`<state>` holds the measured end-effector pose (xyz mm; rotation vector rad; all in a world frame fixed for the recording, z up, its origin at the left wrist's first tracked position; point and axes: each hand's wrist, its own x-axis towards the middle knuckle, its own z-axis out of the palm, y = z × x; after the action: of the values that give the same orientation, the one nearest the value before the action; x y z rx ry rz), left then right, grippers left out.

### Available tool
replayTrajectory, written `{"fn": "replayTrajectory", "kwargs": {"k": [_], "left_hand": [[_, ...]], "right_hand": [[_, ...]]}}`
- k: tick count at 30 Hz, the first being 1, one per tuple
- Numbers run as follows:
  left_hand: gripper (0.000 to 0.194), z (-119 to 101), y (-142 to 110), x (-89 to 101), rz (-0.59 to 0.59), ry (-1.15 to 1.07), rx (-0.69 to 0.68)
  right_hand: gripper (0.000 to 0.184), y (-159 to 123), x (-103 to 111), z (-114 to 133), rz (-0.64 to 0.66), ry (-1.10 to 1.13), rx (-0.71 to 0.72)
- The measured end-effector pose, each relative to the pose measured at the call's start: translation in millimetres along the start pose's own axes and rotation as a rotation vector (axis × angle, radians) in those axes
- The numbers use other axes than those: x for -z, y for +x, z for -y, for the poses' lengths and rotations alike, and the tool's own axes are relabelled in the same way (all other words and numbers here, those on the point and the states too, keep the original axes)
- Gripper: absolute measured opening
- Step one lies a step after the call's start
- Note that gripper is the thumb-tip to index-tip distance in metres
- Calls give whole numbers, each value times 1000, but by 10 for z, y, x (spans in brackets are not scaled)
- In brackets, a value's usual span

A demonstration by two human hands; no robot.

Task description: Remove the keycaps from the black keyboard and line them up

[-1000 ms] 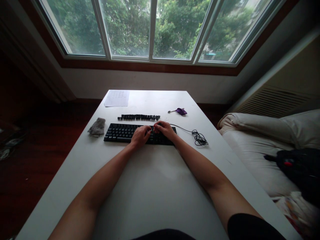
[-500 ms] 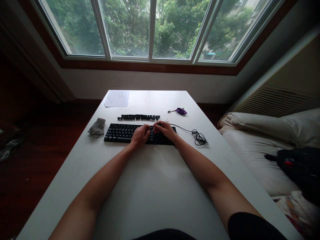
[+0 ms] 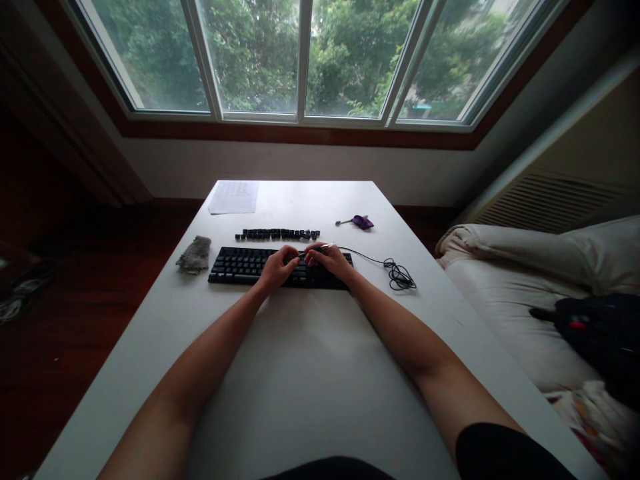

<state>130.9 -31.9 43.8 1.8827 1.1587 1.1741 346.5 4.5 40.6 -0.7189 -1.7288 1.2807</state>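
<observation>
A black keyboard (image 3: pixel 240 263) lies across the white table in front of me. Over its middle is my left hand (image 3: pixel 280 265), fingers bent and pinched together; whatever is between them is too small to name. Just to the right, my right hand (image 3: pixel 327 259) curls over the keyboard with its fingers closed on a thin, pale wire tool (image 3: pixel 327 245), its ends sticking out above the knuckles. The fingertips of both hands nearly meet. Behind the keyboard, several loose black keycaps (image 3: pixel 277 234) stand in a row.
A grey cloth (image 3: pixel 195 255) lies left of the keyboard, and the coiled black cable (image 3: pixel 399 275) is at its right. Farther back are a purple object with a thin handle (image 3: pixel 363 223) and a sheet of paper (image 3: pixel 233 198). A sofa (image 3: pixel 510 313) stands right of the table (image 3: pixel 320 373).
My left hand has shifted slightly left, away from the right fingertips. The wire tool in my right hand lies at a flatter angle. The keycap row and keyboard stay put.
</observation>
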Motion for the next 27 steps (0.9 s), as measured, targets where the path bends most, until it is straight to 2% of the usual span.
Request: {"fn": "replayTrajectory", "kwargs": {"k": [9, 12, 17, 20, 27], "left_hand": [[17, 80, 43, 45, 56, -181, 16], [20, 53, 28, 45, 81, -66, 0], [26, -7, -12, 14, 46, 122, -98], [28, -27, -30, 2, 44, 172, -148], [29, -69, -42, -1, 83, 248, -158]], "right_hand": [[37, -6, -11, 37, 29, 3, 9], [34, -7, -8, 20, 40, 2, 5], [35, -11, -10, 14, 28, 15, -14], [36, -10, -9, 42, 20, 13, -24], [37, -11, -11, 59, 3, 22, -35]]}}
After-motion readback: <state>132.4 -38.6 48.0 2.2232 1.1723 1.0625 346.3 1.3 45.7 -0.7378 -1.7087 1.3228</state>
